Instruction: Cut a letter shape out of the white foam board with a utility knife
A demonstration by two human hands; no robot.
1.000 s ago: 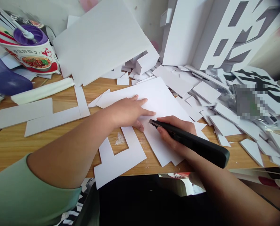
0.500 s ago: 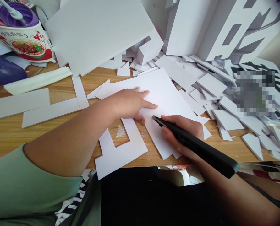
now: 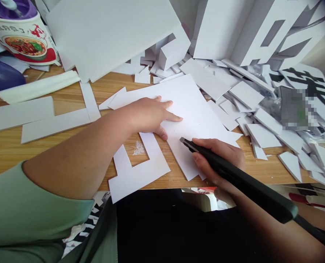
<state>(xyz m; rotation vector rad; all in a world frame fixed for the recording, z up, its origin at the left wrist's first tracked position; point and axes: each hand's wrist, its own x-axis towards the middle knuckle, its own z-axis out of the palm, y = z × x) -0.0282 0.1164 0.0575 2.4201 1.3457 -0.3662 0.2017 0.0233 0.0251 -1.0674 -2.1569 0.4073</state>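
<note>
From beside the desk (image 3: 9, 157), the left hand (image 3: 148, 115) lies flat, its grip open, pressing a white foam sheet (image 3: 195, 106) down near the front edge. The right hand (image 3: 229, 153) has its grip closed around a black utility knife (image 3: 233, 174), tip touching the sheet just beside the left thumb. A notched offcut (image 3: 140, 175) lies against the sheet's left edge. White scraps (image 3: 244, 95) crowd the right side, a large board (image 3: 110, 33) leans behind, and a noodle cup (image 3: 25, 40) stands far left.

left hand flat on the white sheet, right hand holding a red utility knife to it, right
No: the head view shows the utility knife is black, not red. The left hand lies flat on the white sheet; the right hand holds the knife to it.
</note>
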